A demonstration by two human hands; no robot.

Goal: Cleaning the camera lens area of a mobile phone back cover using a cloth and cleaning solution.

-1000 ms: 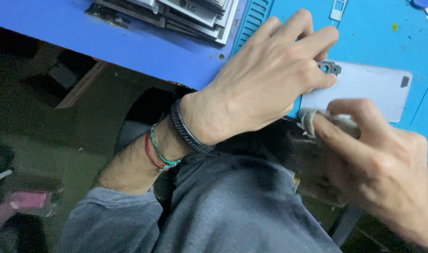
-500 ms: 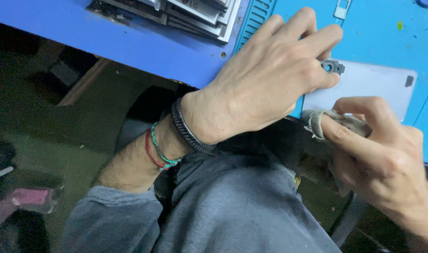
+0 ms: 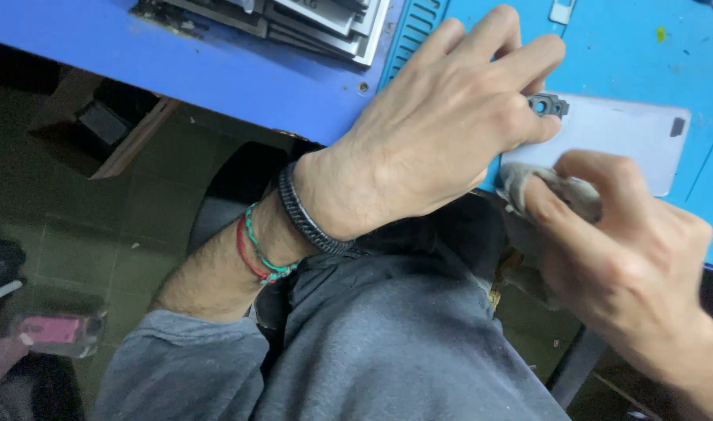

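bench (image 3: 216, 74): blue, edge overhead | floor (image 3: 83, 226): dark green tiles, dim | wooden box (image 3: 107, 129): under bench | light: low

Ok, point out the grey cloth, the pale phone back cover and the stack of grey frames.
grey cloth (image 3: 520, 187), head view, on its frayed left end.
pale phone back cover (image 3: 614, 129), head view, on its bare middle.
stack of grey frames (image 3: 325, 23), head view, on the top frame's edge.
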